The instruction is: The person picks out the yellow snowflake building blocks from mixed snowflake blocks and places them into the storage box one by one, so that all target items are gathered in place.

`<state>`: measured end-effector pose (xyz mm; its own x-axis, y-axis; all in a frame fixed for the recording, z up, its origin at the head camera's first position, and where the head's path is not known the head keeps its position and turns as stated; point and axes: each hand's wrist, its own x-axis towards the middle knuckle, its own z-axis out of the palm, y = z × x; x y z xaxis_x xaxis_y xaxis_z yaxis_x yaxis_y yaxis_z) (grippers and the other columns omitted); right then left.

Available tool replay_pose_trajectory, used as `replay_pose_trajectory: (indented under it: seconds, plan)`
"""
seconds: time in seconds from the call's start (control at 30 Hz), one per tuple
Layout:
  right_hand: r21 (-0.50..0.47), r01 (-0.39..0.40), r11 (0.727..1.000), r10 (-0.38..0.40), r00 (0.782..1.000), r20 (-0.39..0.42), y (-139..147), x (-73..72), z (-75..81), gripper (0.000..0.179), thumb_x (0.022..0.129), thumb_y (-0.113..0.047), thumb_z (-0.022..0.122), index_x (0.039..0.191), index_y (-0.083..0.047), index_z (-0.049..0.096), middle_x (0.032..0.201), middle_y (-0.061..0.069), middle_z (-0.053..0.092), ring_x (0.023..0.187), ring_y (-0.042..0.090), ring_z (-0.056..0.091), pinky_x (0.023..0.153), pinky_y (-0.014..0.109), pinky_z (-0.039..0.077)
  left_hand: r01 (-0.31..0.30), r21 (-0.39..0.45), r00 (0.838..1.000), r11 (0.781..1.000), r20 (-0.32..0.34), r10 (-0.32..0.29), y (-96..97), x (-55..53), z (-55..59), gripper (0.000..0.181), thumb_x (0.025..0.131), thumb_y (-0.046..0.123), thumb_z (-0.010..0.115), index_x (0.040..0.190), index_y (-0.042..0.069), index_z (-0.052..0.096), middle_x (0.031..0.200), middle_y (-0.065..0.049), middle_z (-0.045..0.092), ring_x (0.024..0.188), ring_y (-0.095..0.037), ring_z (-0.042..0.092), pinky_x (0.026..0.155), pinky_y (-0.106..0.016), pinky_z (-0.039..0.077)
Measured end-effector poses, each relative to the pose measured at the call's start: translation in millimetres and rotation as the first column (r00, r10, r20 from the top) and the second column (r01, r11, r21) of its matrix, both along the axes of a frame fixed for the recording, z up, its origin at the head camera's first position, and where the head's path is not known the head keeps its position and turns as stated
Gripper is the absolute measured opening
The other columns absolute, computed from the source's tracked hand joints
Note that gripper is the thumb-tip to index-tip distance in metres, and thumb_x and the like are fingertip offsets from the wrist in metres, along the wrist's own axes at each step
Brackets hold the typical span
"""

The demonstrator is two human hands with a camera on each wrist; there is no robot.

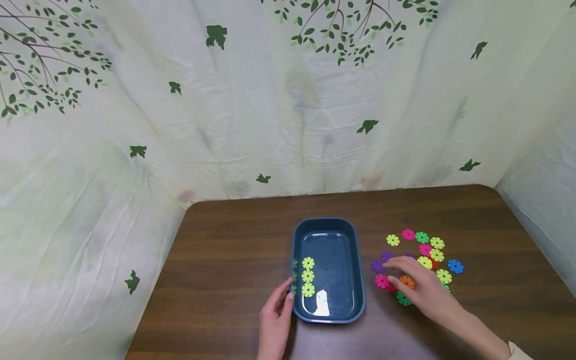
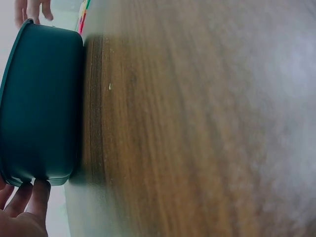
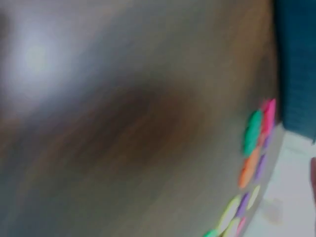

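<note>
Blue tray [image 1: 335,272], three yellow discs [image 1: 308,276] inside; left hand [image 1: 276,315], fingers gripping tray side. Right hand [image 1: 425,290], fingers parted, empty, above coloured discs [image 1: 436,255].

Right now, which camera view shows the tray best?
The head view: the tray is fully in frame, its rim, its inside and three yellow pieces seen from above. The left wrist view shows only its outside, touched by the left hand. The right wrist view has just part of its outside, cut by the picture's edge.
</note>
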<state>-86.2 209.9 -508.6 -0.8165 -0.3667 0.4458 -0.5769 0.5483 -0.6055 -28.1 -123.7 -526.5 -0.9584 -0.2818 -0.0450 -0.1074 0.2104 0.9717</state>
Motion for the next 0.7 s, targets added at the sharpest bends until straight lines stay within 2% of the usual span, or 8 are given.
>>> replay_pose_trajectory:
  seconds: [0.1, 0.3, 0.47, 0.57, 0.7]
  plan:
    - [0.03, -0.036, 0.999, 0.038, 0.998, -0.059, 14.6, 3.7, -2.6, 0.057, 0.069, 0.004, 0.085, 0.117, -0.022, 0.066, 0.11, -0.005, 0.065, 0.104, 0.007, 0.057, 0.088, 0.009, 0.046, -0.002, 0.0, 1.0, 1.0, -0.003, 0.002, 0.4, 0.2, -0.6, 0.033, 0.096, 0.006, 0.063, 0.128, 0.014, 0.065, 0.13, -0.007, 0.063, 0.117, -0.025, 0.06, 0.096, -0.034, 0.051]
    - [0.035, -0.062, 0.997, 0.065, 0.992, -0.107, 39.3, 9.4, -7.9, 0.063, 0.064, 0.007, 0.086, 0.118, -0.019, 0.066, 0.11, -0.004, 0.065, 0.104, 0.006, 0.056, 0.087, 0.011, 0.047, -0.005, -0.007, 1.0, 1.0, 0.006, 0.005, 0.7, 0.2, 0.6, 0.032, 0.096, 0.008, 0.063, 0.128, 0.016, 0.066, 0.13, -0.006, 0.062, 0.117, -0.024, 0.06, 0.096, -0.035, 0.051]
    - [0.084, 0.014, 0.996, -0.009, 0.998, -0.065, 58.0, 13.0, -13.8, 0.056, 0.068, 0.003, 0.086, 0.117, -0.017, 0.067, 0.112, -0.007, 0.064, 0.104, 0.004, 0.055, 0.087, 0.007, 0.044, -0.009, -0.023, 0.999, 1.0, 0.033, 0.01, 1.6, -0.7, 0.4, 0.032, 0.096, 0.009, 0.063, 0.127, 0.018, 0.066, 0.13, -0.004, 0.062, 0.117, -0.022, 0.06, 0.097, -0.033, 0.05]
    - [0.107, 0.08, 0.991, -0.074, 0.995, -0.06, 68.1, 13.9, -16.8, 0.053, 0.068, 0.001, 0.087, 0.115, -0.015, 0.068, 0.11, -0.006, 0.065, 0.102, 0.005, 0.056, 0.085, 0.006, 0.043, -0.008, -0.015, 1.0, 1.0, 0.017, 0.009, 1.5, -0.2, -0.2, 0.033, 0.096, 0.008, 0.063, 0.127, 0.017, 0.066, 0.129, -0.004, 0.063, 0.117, -0.022, 0.06, 0.097, -0.033, 0.05]
    - [0.089, 0.116, 0.989, -0.111, 0.992, -0.06, 79.4, 13.8, -20.2, 0.054, 0.065, 0.004, 0.086, 0.114, -0.01, 0.068, 0.11, -0.003, 0.066, 0.105, 0.001, 0.054, 0.088, 0.004, 0.04, -0.008, -0.012, 1.0, 1.0, -0.003, 0.008, 1.1, 0.2, -0.8, 0.033, 0.096, 0.007, 0.063, 0.127, 0.016, 0.066, 0.129, -0.005, 0.063, 0.117, -0.022, 0.06, 0.097, -0.034, 0.05]
